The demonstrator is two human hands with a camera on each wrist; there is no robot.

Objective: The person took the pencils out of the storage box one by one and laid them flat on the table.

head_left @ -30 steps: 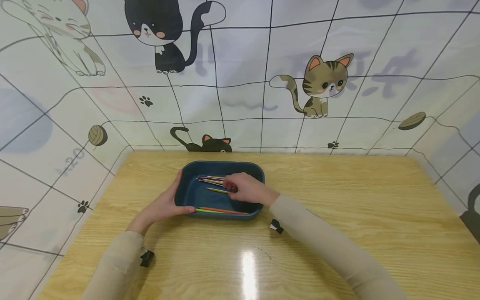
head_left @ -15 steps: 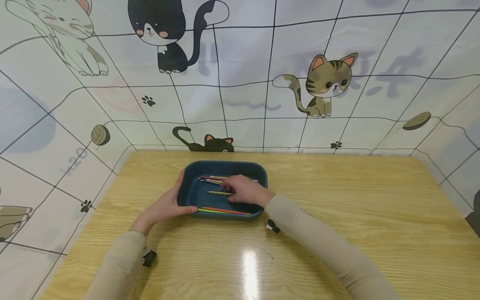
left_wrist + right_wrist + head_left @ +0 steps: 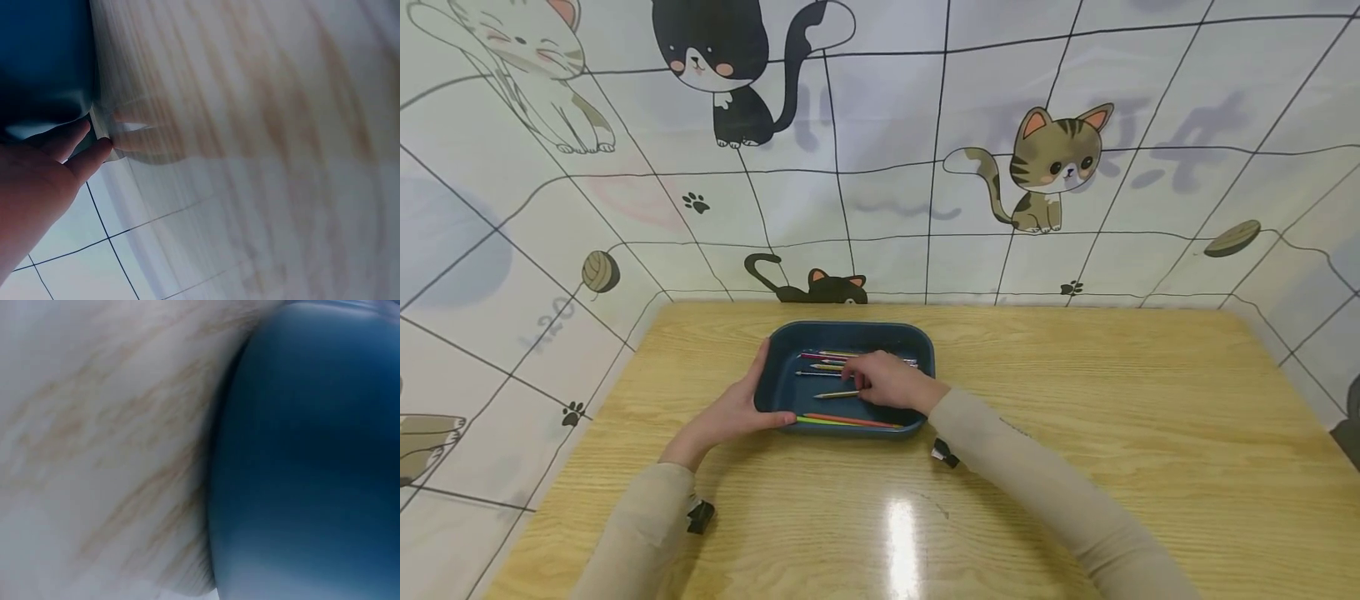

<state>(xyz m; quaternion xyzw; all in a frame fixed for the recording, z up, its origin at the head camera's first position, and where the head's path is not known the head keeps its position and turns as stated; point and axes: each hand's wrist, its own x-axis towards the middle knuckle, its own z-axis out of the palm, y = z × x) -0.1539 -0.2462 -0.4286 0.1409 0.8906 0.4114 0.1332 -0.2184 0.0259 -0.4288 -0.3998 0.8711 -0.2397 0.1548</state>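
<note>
A dark blue plastic box [image 3: 781, 385] with rounded corners stands on the wooden table. My left hand [image 3: 735, 410] holds its left end, with the thumb along the front rim and the fingers against the side wall. In the left wrist view, fingertips [image 3: 94, 156] show beside the box wall [image 3: 44, 62]. Reaching into the box, my right hand [image 3: 891, 382] has its fingers bent down among coloured pencils [image 3: 822, 366]. Thumb and finger meet the right end of a single yellowish pencil [image 3: 835, 395], partly hidden by the hand. The right wrist view has only the box's outer wall [image 3: 306, 456].
An orange pencil [image 3: 850, 420] and a green pencil [image 3: 820, 422] lie along the box's front wall. Wooden tabletop [image 3: 1075, 400] extends around the box. A cloth printed with cats [image 3: 880, 200] hangs behind and at the sides.
The single pencil has shifted toward the front of the box and changed its slant. The bunch of pencils behind it has spread apart. My left hand keeps its hold on the box.
</note>
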